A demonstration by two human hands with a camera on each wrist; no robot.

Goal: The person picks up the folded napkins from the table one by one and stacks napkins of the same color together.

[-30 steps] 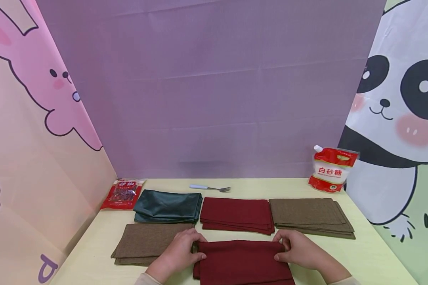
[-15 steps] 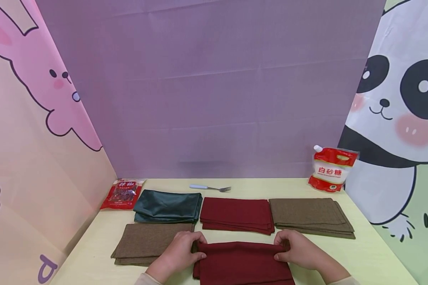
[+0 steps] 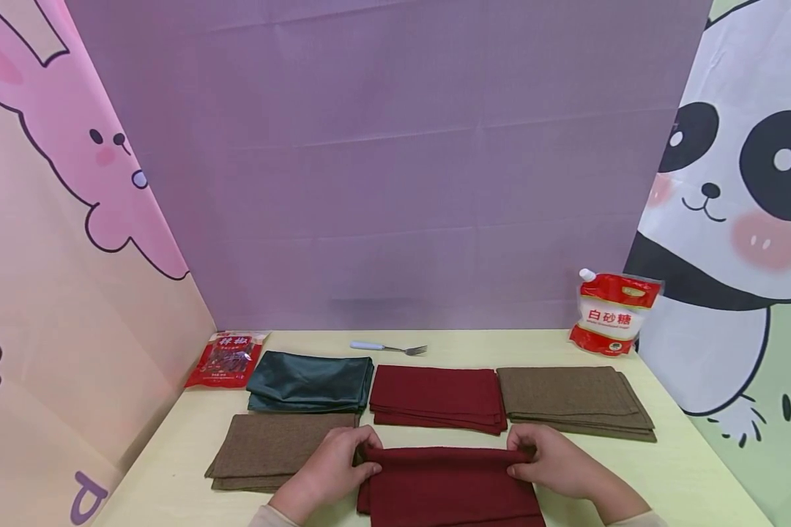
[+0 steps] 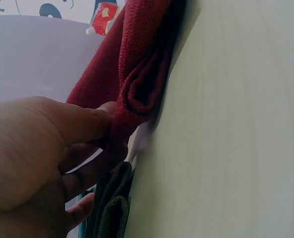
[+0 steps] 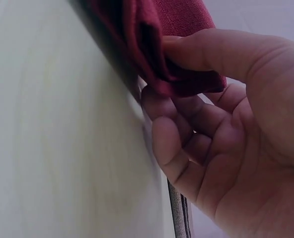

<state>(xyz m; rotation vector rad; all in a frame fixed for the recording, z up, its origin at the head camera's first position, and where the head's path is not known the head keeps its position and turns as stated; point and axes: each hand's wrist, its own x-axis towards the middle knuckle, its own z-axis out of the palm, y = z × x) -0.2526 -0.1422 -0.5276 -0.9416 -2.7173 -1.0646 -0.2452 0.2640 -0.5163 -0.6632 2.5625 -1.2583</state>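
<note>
A folded dark red cloth (image 3: 455,487) lies at the front middle of the table, its lower part cut off by the head view's edge. At its far left corner my left hand (image 3: 332,465) pinches the fabric between thumb and fingers. The far right corner is pinched by my right hand (image 3: 556,465) in the same way. In the left wrist view the folded layers of the red cloth (image 4: 137,94) curl beside my left thumb. The right wrist view shows the thumb on top of the red cloth (image 5: 186,84) with fingers curled beneath.
Behind lie a dark green cloth (image 3: 310,380), another red cloth (image 3: 435,395) and a brown cloth (image 3: 573,395). A second brown cloth (image 3: 270,446) sits left of my left hand. Farther back are a red packet (image 3: 227,359), a fork (image 3: 389,348) and a sugar pouch (image 3: 614,315).
Along its far edge, between my hands, the held red cloth has been lifted or rolled slightly. Both hands stay almost in place, and the other things have not moved.
</note>
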